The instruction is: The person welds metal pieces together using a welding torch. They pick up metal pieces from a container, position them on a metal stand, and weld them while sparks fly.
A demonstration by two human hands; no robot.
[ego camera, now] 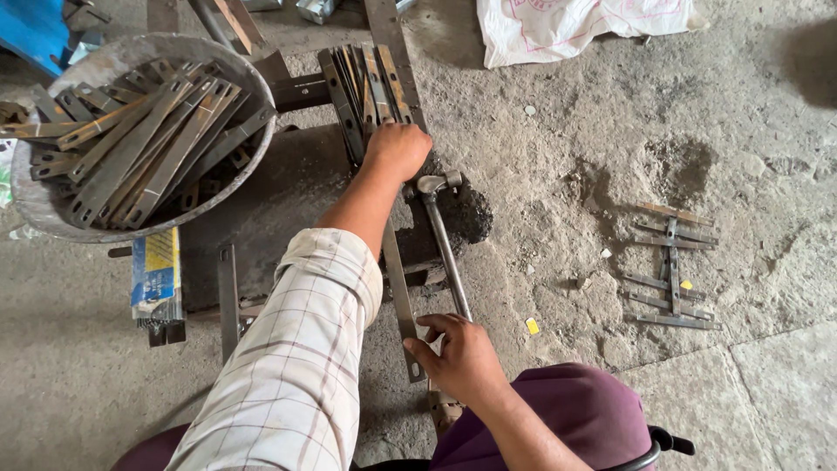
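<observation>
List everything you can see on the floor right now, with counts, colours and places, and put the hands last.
metal basin: one, grey, upper left, full of flat metal strips, many, grey and rust
strip stack: one bundle standing on edge, dark grey, top centre, under the left hand
long strip: one, grey, centre, running down to the right hand
hammer: one, steel, centre
assembled strips: one small group, grey, right, on the concrete
white bag: one, top right
packet: one, blue and yellow, left
left hand: on the strip stack
right hand: grips the hammer handle and the long strip's end

Soft, even daylight, faint shadows on the concrete, sharp focus throughout, slight wide-angle stretch at edges.
</observation>
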